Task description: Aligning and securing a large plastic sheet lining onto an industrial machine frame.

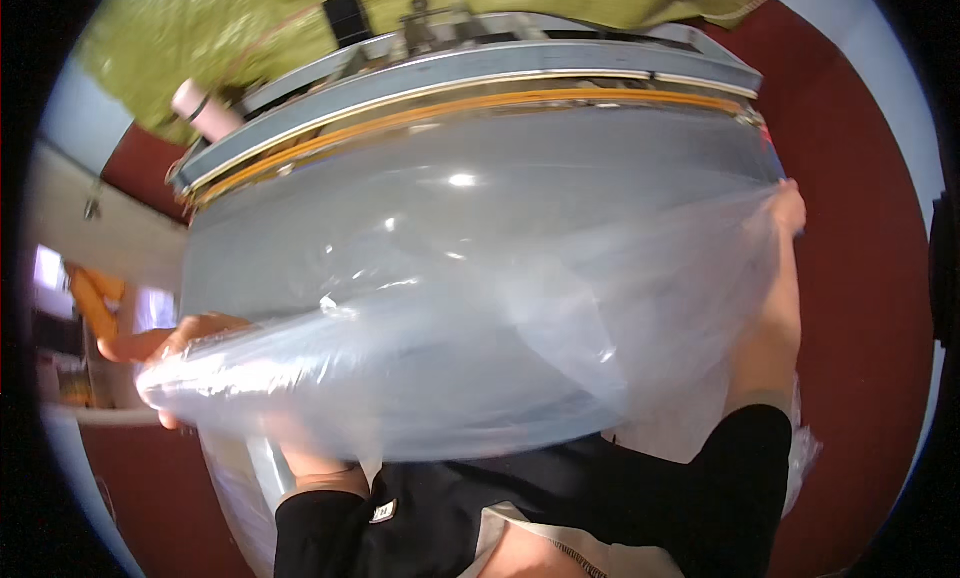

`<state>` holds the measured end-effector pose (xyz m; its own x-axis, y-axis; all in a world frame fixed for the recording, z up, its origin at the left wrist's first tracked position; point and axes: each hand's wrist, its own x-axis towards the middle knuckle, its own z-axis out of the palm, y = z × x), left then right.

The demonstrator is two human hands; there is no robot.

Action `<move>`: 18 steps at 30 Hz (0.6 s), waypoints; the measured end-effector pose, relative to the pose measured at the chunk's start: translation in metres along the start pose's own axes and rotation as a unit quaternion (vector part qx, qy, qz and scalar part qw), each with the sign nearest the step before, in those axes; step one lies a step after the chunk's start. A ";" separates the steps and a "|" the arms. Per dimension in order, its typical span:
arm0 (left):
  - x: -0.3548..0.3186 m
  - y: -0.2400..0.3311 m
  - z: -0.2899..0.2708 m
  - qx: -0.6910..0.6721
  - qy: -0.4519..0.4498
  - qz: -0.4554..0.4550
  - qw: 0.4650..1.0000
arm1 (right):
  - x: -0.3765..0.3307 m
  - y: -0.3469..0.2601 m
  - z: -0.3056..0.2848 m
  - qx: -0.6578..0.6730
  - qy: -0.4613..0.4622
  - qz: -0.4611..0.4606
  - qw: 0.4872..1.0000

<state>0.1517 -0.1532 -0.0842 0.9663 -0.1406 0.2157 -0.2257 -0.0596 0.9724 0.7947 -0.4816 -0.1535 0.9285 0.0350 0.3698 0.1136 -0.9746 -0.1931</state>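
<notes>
A large sheet of clear plastic film (480, 328) is stretched across the middle of the view, in front of a grey machine (470, 148) with an orange strip along its top edge. My left hand (165, 348) grips the film's bunched left end. Its right edge is held up by my right hand (780, 278), raised at the machine's right side. Both forearms wear black sleeves and are partly hidden behind the film.
A dark red floor (860, 298) lies to the right and lower left. Yellow-green fabric (180, 48) hangs behind the machine at the top. A pale pink cylinder (205, 108) sits at the machine's upper left. Orange items (90, 298) stand on a shelf at far left.
</notes>
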 end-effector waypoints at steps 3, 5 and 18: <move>-0.050 -0.028 0.040 0.039 0.070 -0.067 0.995 | 0.002 0.000 0.006 -0.007 0.019 -0.027 0.999; -0.028 -0.058 0.074 0.060 0.118 -0.112 0.985 | -0.004 -0.015 0.002 -0.007 0.034 -0.036 0.999; -0.145 0.124 -0.061 0.276 0.673 -0.115 0.676 | 0.003 0.000 0.014 -0.018 0.035 -0.052 0.998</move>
<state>-0.0092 -0.0798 0.0101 0.1369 0.9403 0.3115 0.2971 -0.3389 0.8927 0.8028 -0.4785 -0.1646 0.8854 0.1219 0.4486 0.1938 -0.9739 -0.1179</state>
